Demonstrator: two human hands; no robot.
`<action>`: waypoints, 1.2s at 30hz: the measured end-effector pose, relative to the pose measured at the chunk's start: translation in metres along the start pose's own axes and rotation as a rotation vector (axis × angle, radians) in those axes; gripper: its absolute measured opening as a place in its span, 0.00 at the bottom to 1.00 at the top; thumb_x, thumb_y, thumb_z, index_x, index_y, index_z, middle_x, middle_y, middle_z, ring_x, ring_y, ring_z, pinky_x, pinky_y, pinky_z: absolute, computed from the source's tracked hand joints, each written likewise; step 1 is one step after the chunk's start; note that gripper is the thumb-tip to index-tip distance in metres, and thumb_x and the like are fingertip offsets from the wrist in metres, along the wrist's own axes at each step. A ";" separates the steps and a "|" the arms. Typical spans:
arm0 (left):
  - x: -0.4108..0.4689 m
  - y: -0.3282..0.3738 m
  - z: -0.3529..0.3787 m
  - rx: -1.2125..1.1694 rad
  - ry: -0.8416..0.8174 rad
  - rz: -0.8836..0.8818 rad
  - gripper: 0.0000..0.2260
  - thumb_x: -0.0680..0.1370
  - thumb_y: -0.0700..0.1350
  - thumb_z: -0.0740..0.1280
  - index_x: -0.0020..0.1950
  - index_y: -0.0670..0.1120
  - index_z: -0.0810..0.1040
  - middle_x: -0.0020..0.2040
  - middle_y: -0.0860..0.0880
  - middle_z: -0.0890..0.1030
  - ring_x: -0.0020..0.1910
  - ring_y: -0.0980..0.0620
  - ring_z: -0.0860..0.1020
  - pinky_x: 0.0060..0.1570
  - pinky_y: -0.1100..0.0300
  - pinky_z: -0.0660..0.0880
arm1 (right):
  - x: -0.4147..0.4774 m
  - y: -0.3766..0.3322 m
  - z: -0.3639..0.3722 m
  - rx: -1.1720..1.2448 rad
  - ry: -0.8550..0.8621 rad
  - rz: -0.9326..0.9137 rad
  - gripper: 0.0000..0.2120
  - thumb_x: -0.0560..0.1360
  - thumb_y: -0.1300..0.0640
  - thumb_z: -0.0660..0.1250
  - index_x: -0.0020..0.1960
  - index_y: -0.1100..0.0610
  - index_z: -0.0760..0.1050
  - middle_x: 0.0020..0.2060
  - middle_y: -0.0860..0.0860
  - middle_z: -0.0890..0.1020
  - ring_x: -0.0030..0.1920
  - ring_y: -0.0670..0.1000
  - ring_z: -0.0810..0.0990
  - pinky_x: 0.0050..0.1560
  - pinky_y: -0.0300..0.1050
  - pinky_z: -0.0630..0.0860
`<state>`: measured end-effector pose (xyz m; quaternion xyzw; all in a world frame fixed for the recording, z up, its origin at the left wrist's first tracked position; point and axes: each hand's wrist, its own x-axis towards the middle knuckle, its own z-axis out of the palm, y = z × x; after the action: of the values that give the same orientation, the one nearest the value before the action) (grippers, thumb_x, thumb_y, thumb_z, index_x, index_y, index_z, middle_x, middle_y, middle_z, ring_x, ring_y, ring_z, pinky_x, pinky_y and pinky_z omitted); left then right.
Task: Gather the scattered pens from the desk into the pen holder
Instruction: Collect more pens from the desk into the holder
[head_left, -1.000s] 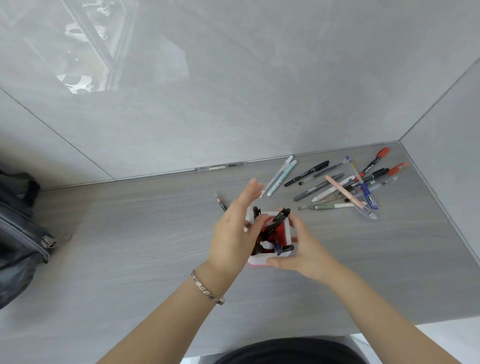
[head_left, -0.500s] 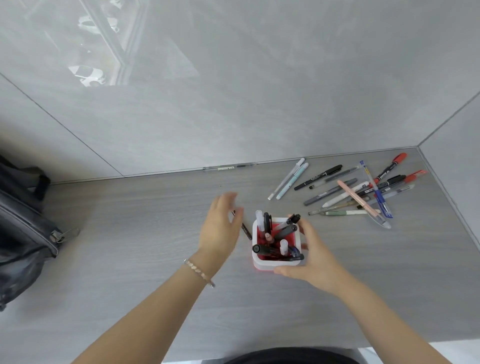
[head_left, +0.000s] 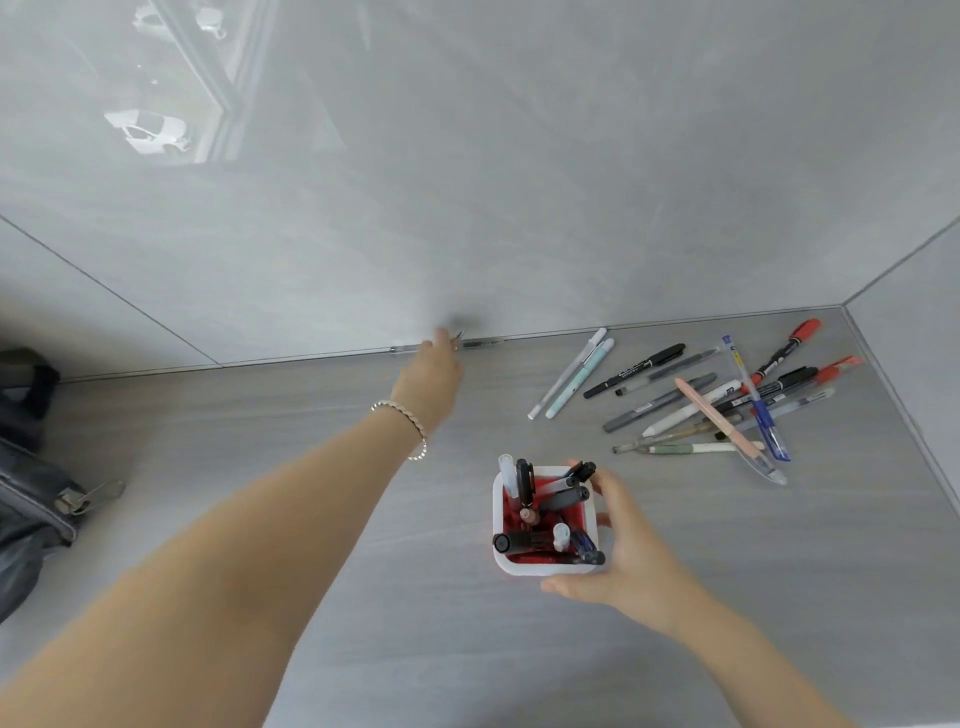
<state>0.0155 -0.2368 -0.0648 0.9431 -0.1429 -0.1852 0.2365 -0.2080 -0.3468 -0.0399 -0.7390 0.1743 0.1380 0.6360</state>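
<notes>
My right hand (head_left: 623, 551) grips the white-and-red pen holder (head_left: 545, 519), several pens already in it. My left hand (head_left: 434, 371) reaches a clear pen (head_left: 478, 344) at the wall; its grip I cannot tell. The scattered pens (head_left: 717, 400) right of the holder remain, roughly half done.

One white pen holder (head_left: 545, 566) with a red inside stands on the desk (head_left: 311, 519), with roughly seven pens in it. About fifteen loose pens (head_left: 696, 410) lie in a heap at the right. One more pen (head_left: 480, 343) lies along the wall. Two hands, one bracelet (head_left: 410, 421), one dark bag (head_left: 31, 499).
</notes>
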 end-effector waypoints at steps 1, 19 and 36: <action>0.008 -0.002 -0.002 0.042 0.008 0.067 0.13 0.78 0.33 0.54 0.61 0.33 0.66 0.48 0.38 0.72 0.56 0.35 0.72 0.54 0.43 0.71 | 0.001 -0.002 -0.001 -0.005 -0.001 -0.001 0.37 0.61 0.67 0.77 0.55 0.40 0.60 0.53 0.36 0.72 0.47 0.27 0.74 0.39 0.21 0.70; -0.058 -0.018 -0.031 0.090 -0.122 0.117 0.06 0.79 0.45 0.58 0.49 0.43 0.71 0.46 0.40 0.78 0.37 0.42 0.78 0.38 0.51 0.75 | 0.006 -0.010 -0.003 0.003 0.002 0.006 0.38 0.61 0.67 0.77 0.57 0.40 0.60 0.52 0.35 0.72 0.46 0.27 0.75 0.39 0.22 0.71; -0.134 0.045 -0.028 -0.042 -0.193 0.415 0.07 0.76 0.48 0.63 0.42 0.46 0.75 0.38 0.52 0.73 0.39 0.49 0.71 0.40 0.58 0.69 | 0.008 0.000 -0.001 -0.033 0.034 -0.096 0.39 0.60 0.62 0.78 0.56 0.34 0.60 0.57 0.39 0.72 0.52 0.34 0.77 0.49 0.29 0.74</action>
<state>-0.1005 -0.2156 0.0186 0.8663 -0.3520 -0.2249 0.2741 -0.2007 -0.3480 -0.0433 -0.7592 0.1472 0.0975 0.6264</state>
